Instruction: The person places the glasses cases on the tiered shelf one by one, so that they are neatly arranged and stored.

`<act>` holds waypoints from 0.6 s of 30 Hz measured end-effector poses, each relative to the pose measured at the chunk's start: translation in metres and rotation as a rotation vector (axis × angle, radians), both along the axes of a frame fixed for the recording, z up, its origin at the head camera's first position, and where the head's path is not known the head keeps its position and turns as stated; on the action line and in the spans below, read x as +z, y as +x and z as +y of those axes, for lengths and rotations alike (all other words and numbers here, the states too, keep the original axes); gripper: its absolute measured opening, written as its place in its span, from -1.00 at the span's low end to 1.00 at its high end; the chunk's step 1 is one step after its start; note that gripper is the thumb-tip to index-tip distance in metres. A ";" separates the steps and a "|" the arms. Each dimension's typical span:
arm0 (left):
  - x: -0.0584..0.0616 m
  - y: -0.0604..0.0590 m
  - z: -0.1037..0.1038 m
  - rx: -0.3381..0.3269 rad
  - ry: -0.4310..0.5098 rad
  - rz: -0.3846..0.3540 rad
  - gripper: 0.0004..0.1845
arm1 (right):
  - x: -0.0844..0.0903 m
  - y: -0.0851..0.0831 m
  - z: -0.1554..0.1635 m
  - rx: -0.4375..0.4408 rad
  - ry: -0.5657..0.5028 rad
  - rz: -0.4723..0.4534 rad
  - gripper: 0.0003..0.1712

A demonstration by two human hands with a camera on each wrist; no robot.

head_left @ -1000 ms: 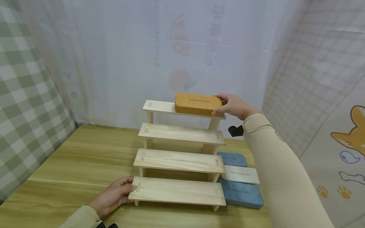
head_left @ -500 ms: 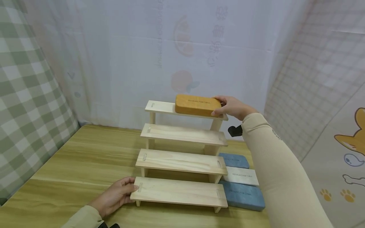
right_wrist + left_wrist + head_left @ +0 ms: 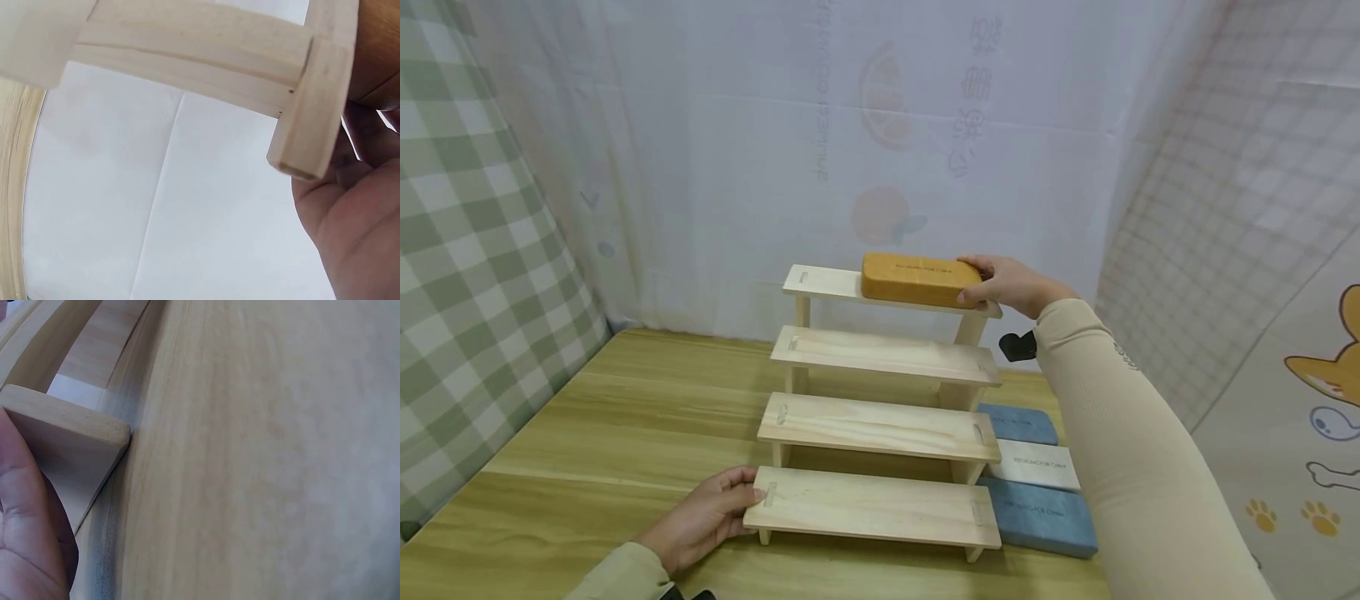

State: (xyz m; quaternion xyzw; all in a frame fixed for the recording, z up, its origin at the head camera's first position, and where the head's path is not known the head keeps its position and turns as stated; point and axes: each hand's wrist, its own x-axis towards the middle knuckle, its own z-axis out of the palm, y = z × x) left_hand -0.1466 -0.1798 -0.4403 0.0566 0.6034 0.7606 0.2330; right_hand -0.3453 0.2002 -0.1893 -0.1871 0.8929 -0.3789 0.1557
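Note:
A wooden stepped display stand (image 3: 880,427) with several shelves stands on the table. On its top shelf, right of the middle, lies an orange glasses case (image 3: 917,282). My right hand (image 3: 1011,285) grips the case's right end, thumb at the front and fingers behind; in the right wrist view that hand (image 3: 362,219) shows beside the shelf's end. My left hand (image 3: 703,512) pinches the left end of the lowest shelf, with the thumb on top. In the left wrist view part of this hand (image 3: 28,525) is against the stand's wood.
Right of the stand lie a blue case (image 3: 1018,423), a white case (image 3: 1037,463) and a larger blue case (image 3: 1041,517), partly behind the stand and right sleeve. The wood-grain table (image 3: 587,442) extends to the left. A white curtain (image 3: 737,167) hangs behind.
The orange case has shifted slightly left and down against the top shelf, with my right hand still on it. The head view has shifted a little. My left hand keeps its grip.

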 end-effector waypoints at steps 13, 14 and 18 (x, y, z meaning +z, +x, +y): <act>-0.002 -0.002 0.002 0.007 0.003 -0.003 -0.42 | -0.002 0.008 0.005 -0.021 -0.025 0.040 0.05; -0.002 -0.002 0.001 0.005 0.003 -0.003 -0.43 | -0.002 0.010 0.006 -0.033 -0.028 0.068 0.05; -0.003 -0.002 -0.001 -0.008 0.010 -0.004 -0.46 | -0.006 0.019 0.014 -0.094 -0.042 0.194 0.01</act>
